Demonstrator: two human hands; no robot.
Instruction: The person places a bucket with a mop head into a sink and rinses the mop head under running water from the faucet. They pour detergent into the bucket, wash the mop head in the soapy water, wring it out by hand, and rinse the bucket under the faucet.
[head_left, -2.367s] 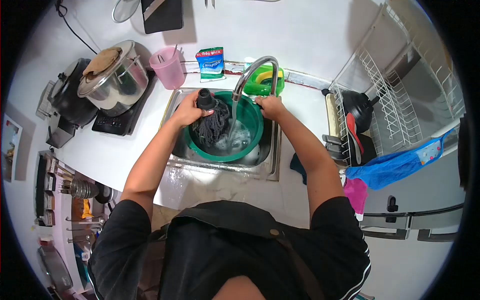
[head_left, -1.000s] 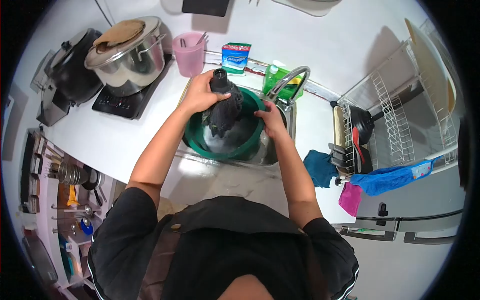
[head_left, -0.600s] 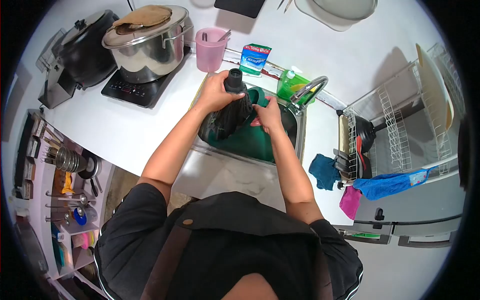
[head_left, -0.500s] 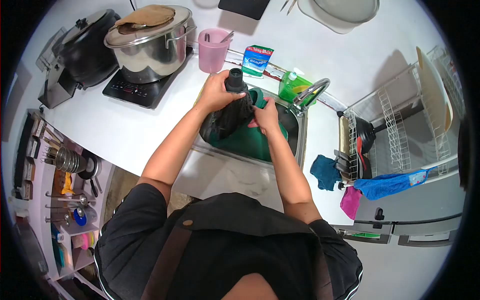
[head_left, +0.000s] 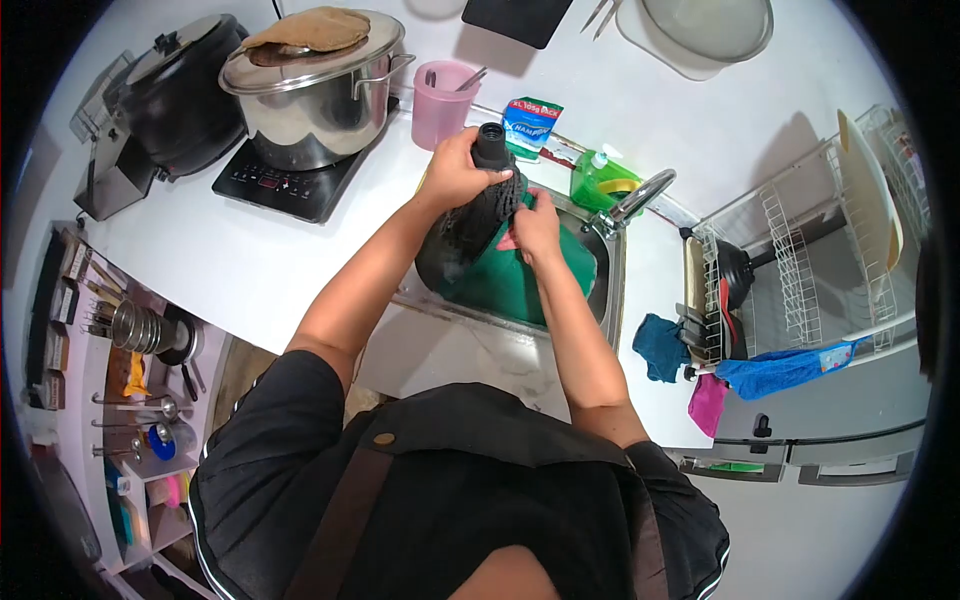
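Over the sink (head_left: 612,290), my left hand (head_left: 455,175) is closed round the neck of what looks like a black mop head (head_left: 490,148). Its round socket points up, and dark stringy strands (head_left: 462,228) hang below. My right hand (head_left: 540,230) is closed at the upper edge of a smooth green thing (head_left: 525,285), beside the strands. That green thing fills much of the sink; whether it is a basin or a loose sheet I cannot tell. Something pink shows by my right fingers, and their tips are partly hidden.
A steel pot (head_left: 315,110) stands on a black induction cooker (head_left: 285,185) at the left. Behind the sink are a pink cup (head_left: 440,110), a Hampion packet (head_left: 530,125) and a green soap holder (head_left: 592,178). The tap (head_left: 640,200) arches close to my right hand. A wire rack (head_left: 790,260) stands right.
The whole view has shifted slightly, so everything sits a little further right. The strands hang more steeply, and more of the green surface shows. Both hands keep their grips.
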